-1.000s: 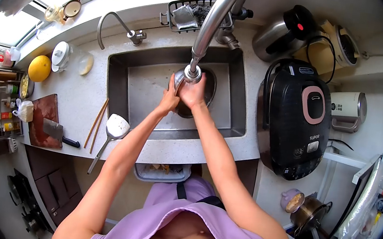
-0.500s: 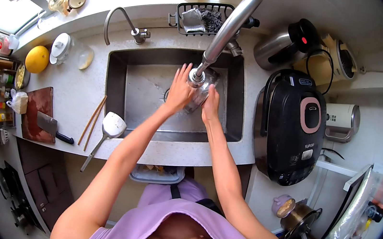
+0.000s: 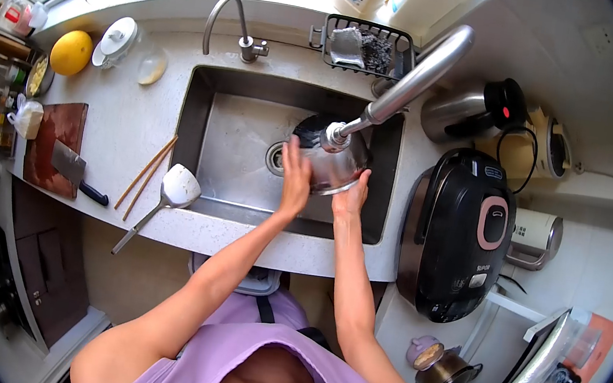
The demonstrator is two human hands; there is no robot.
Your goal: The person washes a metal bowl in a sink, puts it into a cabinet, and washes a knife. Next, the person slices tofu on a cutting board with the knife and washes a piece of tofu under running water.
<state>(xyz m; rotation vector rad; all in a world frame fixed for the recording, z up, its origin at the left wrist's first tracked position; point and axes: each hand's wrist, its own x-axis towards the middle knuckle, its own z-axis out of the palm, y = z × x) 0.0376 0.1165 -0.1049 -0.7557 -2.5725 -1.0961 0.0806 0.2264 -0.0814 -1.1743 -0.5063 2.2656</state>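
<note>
A shiny, see-through or metallic vessel (image 3: 336, 171) is held tilted in the sink (image 3: 239, 144), directly beneath the large faucet head (image 3: 337, 137). My right hand (image 3: 352, 195) grips its lower right side, with some fingers hidden behind it. On the left, my left hand (image 3: 295, 178) has its fingers stretched out, lying at or against the vessel's side. Something dark (image 3: 315, 127) shows behind the vessel; its shape is partly hidden. The drain (image 3: 275, 158) is just left of my left hand's fingertips.
Left of the sink lie a spatula (image 3: 180, 187), chopsticks (image 3: 146, 176), a knife (image 3: 69, 162) on a cutting board (image 3: 55, 131), and a yellow fruit (image 3: 71, 53). A small tap (image 3: 249, 48) and black rack (image 3: 369, 68) stand behind. A black cooker (image 3: 459, 235) stands right.
The view has shifted, with the sink's contents appearing further right. The vessel has turned under the faucet, and my left hand has moved down its left side. The drain and the dark thing now show more.
</note>
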